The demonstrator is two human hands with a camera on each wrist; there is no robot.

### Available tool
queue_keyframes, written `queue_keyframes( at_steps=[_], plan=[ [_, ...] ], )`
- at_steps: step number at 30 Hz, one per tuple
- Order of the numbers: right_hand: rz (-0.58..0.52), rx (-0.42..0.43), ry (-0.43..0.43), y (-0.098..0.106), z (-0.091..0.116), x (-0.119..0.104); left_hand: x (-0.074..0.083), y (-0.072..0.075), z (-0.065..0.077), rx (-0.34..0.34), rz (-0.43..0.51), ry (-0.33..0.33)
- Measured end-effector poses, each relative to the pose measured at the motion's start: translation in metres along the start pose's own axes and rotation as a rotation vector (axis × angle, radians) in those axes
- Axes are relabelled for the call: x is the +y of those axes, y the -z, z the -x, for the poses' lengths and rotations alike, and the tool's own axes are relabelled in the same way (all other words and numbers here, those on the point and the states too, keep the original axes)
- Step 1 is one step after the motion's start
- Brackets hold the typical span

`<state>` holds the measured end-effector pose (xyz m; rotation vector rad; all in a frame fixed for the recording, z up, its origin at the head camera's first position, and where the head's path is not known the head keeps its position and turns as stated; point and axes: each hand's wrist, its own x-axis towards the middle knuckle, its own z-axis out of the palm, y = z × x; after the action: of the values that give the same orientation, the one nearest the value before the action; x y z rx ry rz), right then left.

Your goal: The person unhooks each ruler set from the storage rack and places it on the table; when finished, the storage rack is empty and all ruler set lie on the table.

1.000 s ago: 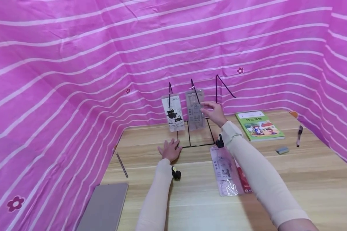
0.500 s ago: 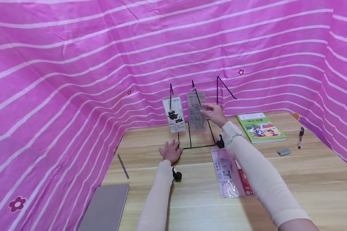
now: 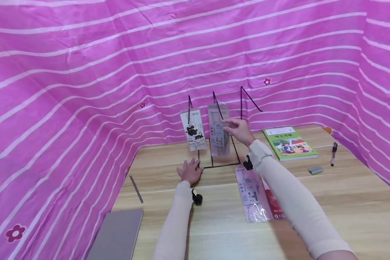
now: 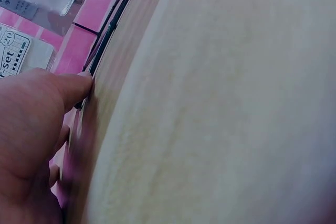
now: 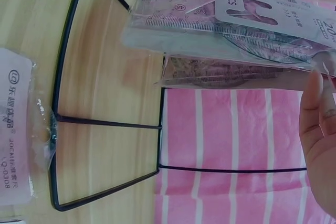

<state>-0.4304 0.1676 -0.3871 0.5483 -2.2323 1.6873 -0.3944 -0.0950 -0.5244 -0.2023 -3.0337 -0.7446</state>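
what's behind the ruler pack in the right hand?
In the right wrist view, a second clear pack juts past the edge of the front pack; most of it is covered, so its contents are unclear.

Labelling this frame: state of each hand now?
Left hand: open, fingers spread, touching the wire rack.
Right hand: holding the rightmost hanging ruler pack by its edge.

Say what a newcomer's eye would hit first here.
Probably the pink striped cloth walling the back and both sides. Next, the black wire rack mid-view: a cat-print ruler pack hangs at its left, and the right hand pinches a clear ruler pack hanging at its center. Then the green book lying right of the rack.
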Motion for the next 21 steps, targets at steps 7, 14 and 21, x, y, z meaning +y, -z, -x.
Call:
queue_keyframes(
  at_steps=[7,14,21],
  plan=[
    [-0.027,-0.006,-0.003,0.006,0.010,-0.002,-0.003,-0.003,-0.003,0.012,-0.010,-0.006],
    [0.014,-0.026,0.004,0.011,0.032,-0.031,-0.002,-0.004,-0.003,0.002,-0.014,-0.010],
    [-0.015,-0.033,0.049,0.011,0.047,-0.041,-0.004,-0.003,-0.006,0.007,-0.016,-0.008]
  ],
)
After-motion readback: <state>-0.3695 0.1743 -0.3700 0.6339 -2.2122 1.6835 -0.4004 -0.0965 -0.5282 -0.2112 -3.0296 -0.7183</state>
